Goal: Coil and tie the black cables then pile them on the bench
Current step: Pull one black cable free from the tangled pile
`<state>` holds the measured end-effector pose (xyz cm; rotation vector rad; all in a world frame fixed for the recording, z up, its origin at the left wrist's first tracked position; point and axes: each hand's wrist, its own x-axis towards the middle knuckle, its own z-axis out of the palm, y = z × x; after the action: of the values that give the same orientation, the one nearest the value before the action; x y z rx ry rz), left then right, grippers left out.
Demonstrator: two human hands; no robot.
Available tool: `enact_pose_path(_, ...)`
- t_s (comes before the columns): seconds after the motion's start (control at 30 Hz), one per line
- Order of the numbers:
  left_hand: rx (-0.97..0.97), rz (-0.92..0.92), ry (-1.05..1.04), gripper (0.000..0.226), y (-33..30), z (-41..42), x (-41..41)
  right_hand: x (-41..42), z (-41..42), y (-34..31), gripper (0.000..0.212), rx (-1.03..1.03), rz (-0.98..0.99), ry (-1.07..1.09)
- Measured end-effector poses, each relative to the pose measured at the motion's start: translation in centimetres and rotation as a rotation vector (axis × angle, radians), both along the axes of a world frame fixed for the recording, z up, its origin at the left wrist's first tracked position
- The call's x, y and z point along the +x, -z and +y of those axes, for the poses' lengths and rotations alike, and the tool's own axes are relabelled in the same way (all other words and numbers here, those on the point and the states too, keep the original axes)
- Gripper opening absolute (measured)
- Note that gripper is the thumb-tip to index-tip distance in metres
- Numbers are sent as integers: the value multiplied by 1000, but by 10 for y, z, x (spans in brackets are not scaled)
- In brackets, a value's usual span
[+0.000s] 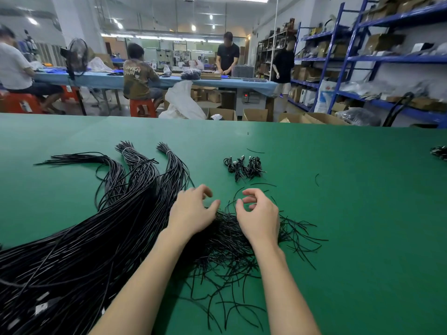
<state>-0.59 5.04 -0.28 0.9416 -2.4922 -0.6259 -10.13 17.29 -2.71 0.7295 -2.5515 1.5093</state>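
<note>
Long black cables (135, 189) lie in thick bundles across the left of the green bench (350, 213), their far ends tied with white bands. A heap of short black tie wires (232, 240) sits under my hands. A small pile of coiled, tied cables (244, 166) rests further back at the middle. My left hand (193, 211) hovers over the tie wires with fingers loosely curled and nothing visibly held. My right hand (258, 213) is beside it, fingers also curled, thumb and forefinger close together; whether a thin wire is pinched there is not visible.
A few stray tie wires (316, 178) lie to the right on the bench. More black cables (440, 152) show at the far right edge. Beyond the bench are cardboard boxes, blue shelving (350, 56), and people at a blue table (169, 81).
</note>
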Motion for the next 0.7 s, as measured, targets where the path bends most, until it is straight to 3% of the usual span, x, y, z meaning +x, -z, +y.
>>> enact_pose_path(0.1, -88, -279, -45, 56, 11, -5, 0, 2, -1, -1, 8, 0, -2, -17)
enact_pose_path(0.23, -148, -325, -90, 62, 17, -6, -4, 6, -1, -1, 7, 12, -2, -57)
enact_pose_path(0.37, -161, -332, -128, 56, 14, -8, -4, 5, -2, -1, 6, 3, -6, -60)
enact_pose_path(0.57, -84, -188, -183, 30, 5, -10, 2, 5, -4, -1, 6, -10, -38, -75)
enact_pose_path(0.7, -80, -233, -210, 20, 5, -10, 6, 4, -5, 1, 5, -39, -68, -79)
